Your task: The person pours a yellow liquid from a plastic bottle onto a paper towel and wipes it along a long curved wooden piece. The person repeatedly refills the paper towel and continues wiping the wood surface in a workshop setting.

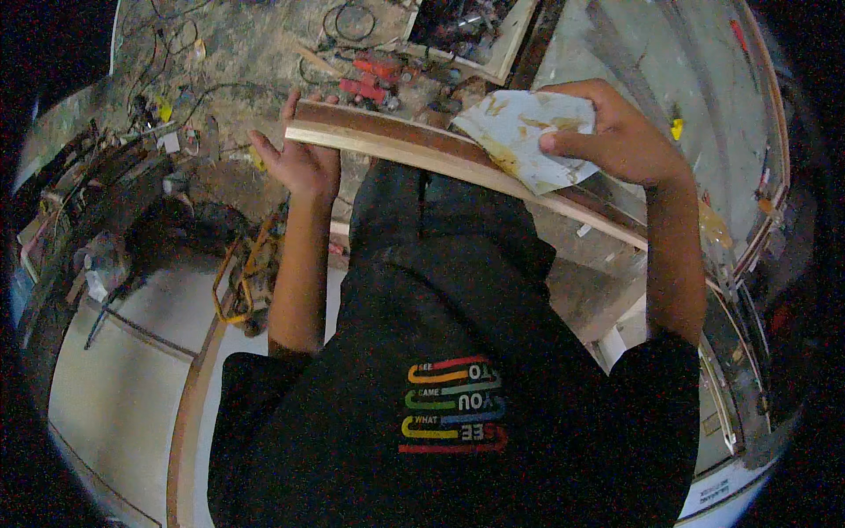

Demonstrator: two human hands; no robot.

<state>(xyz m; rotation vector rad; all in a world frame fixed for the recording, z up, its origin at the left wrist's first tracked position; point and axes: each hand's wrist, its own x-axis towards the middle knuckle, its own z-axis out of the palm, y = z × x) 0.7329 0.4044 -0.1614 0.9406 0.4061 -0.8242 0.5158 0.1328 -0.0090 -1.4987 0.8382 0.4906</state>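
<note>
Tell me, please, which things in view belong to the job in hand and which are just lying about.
Job in hand:
wooden strip, one end at the left hand;
stained white sheet, held over the strip by the right hand.

Apparently lying about:
red tools;
yellow frame;
small yellow object.

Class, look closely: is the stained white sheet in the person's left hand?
No: the right hand holds the stained white sheet against the wooden strip.

Dim, grainy; edges bent (corners black), perhaps soft.
</note>
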